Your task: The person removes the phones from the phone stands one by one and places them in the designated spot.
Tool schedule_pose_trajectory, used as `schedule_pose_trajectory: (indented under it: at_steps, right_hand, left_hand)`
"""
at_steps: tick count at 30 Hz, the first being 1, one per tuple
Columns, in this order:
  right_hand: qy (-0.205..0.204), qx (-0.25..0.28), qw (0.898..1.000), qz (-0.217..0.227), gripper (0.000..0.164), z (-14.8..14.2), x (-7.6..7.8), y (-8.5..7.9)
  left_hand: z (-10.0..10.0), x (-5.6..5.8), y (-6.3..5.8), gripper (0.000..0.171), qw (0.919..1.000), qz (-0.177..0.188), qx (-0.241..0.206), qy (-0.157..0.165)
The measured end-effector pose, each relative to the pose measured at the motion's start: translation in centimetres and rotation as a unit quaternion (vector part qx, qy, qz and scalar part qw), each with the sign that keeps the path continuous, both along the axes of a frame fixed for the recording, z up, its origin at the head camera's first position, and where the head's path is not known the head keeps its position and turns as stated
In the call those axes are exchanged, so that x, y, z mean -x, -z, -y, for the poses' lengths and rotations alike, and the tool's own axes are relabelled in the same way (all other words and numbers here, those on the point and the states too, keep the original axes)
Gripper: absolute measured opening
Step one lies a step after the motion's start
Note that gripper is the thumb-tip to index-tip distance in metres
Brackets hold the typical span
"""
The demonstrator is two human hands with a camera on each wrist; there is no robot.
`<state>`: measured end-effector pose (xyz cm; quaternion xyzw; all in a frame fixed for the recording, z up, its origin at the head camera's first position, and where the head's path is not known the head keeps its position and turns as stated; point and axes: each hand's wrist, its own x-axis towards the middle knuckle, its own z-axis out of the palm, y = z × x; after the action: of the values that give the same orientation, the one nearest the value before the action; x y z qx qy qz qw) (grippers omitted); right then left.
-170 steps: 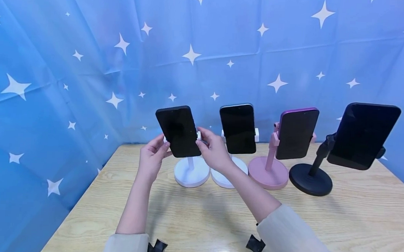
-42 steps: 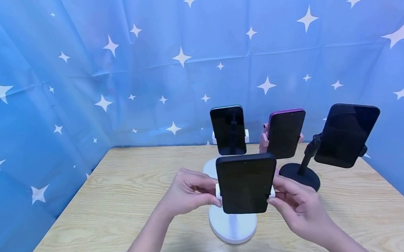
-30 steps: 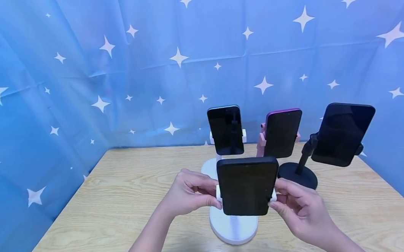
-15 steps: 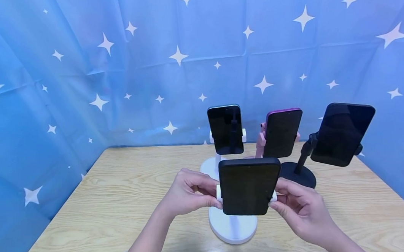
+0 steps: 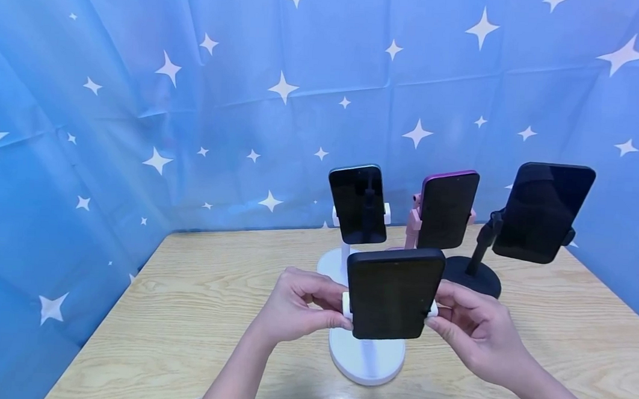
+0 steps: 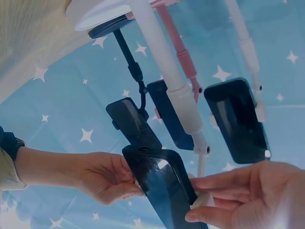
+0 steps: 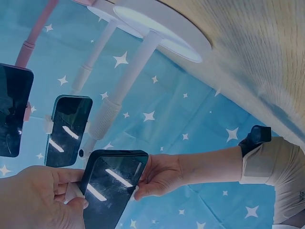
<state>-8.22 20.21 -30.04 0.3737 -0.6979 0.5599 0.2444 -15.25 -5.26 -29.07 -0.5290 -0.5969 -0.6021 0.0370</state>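
Observation:
A black phone point(image 5: 393, 294) sits in the white clamp of a phone stand, whose round white base point(image 5: 366, 361) rests on the table. My left hand point(image 5: 305, 304) pinches the clamp's left arm point(image 5: 347, 304) between thumb and fingers. On the other side, my right hand point(image 5: 475, 331) pinches the right arm point(image 5: 433, 309). The phone leans back, screen facing me. In the left wrist view the stand's white pole point(image 6: 164, 71) shows behind the phone; the right wrist view has both hands at the phone's edges.
Behind stand three more phones on holders: a phone point(image 5: 358, 204) on a white stand, a purple-edged phone point(image 5: 449, 209) on a pink one, and a larger black phone point(image 5: 543, 212) on a black one. A blue star-patterned curtain point(image 5: 221, 110) hangs behind the wooden table point(image 5: 194, 313).
Since the oldest frame, the white stand has come from the row's left end to the front, right of its old place, both hands on its clamp. Over the last second it hardly moves.

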Motion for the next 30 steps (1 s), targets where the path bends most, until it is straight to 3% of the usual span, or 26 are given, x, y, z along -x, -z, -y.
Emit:
schedule_pose_trajectory:
  at_steps: [5, 13, 20, 23, 26, 28, 30]
  right_hand:
    - [-0.006, 0.004, 1.000, 0.000, 0.046, 0.0, 0.0, 0.0]
    - [0.020, 0.000, 1.000, -0.001, 0.045, 0.0, -0.2, 0.1]
    - [0.036, -0.002, 0.999, -0.003, 0.050, 0.2, -0.2, -0.8]
    - [0.102, -0.035, 0.994, -0.007, 0.060, 0.9, -0.8, -2.3]
    - [0.163, -0.067, 0.984, -0.027, 0.077, 1.7, -1.2, -3.6]
    - [0.179, -0.065, 0.980, -0.050, 0.088, 1.4, -0.2, -2.6]
    - [0.176, -0.046, 0.979, -0.093, 0.100, 0.4, 2.4, 0.3]
  left_hand:
    - [0.1, 0.0, 0.0, 0.026, 0.9999, 0.007, 0.009, -0.006]
    - [-0.1, 0.2, 0.2, 0.030, 0.9998, 0.002, 0.017, -0.011]
    - [-0.5, 0.8, 0.0, 0.072, 0.9988, -0.033, 0.032, -0.019]
    - [-0.5, 1.1, -0.2, 0.084, 0.9984, -0.020, 0.052, 0.007]
    - [-0.8, 1.5, -0.5, 0.084, 0.9971, -0.008, 0.057, 0.050]
    - [-1.2, 1.7, -0.7, 0.081, 0.9954, -0.004, 0.056, 0.077]
    - [-1.5, 2.0, -0.9, 0.077, 0.9935, -0.009, 0.053, 0.101]
